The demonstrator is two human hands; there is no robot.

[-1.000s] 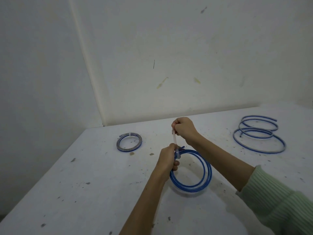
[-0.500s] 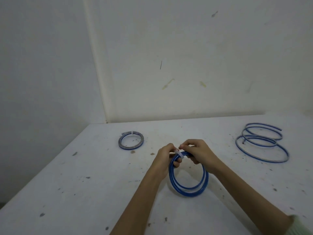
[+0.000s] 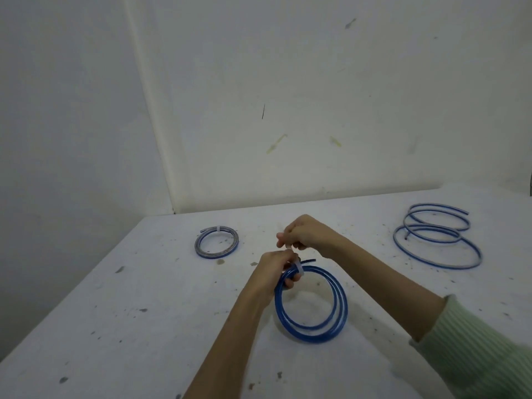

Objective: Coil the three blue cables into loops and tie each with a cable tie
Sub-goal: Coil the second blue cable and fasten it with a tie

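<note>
A blue cable coiled into a loop (image 3: 335,309) stands tilted on the table (image 3: 144,326) in front of me. My left hand (image 3: 273,272) grips the loop at its top left, where a white cable tie (image 3: 299,268) wraps around the strands. My right hand (image 3: 305,233) is just above and behind it, pinching the tie's free tail between its fingers. A small coiled cable (image 3: 216,242) with a white tie on it lies flat at the far left. A loose, spread-out blue cable (image 3: 437,240) lies at the far right.
The white table is spotted with dark specks and meets a pale wall corner at the back. Its left edge runs diagonally from the corner toward me. A light green sleeve (image 3: 478,349) covers my right forearm at the lower right.
My right hand, which was down on the loop half a second ago, has lifted up and back from it with the tie's tail. The left hand has kept its grip on the coil.
</note>
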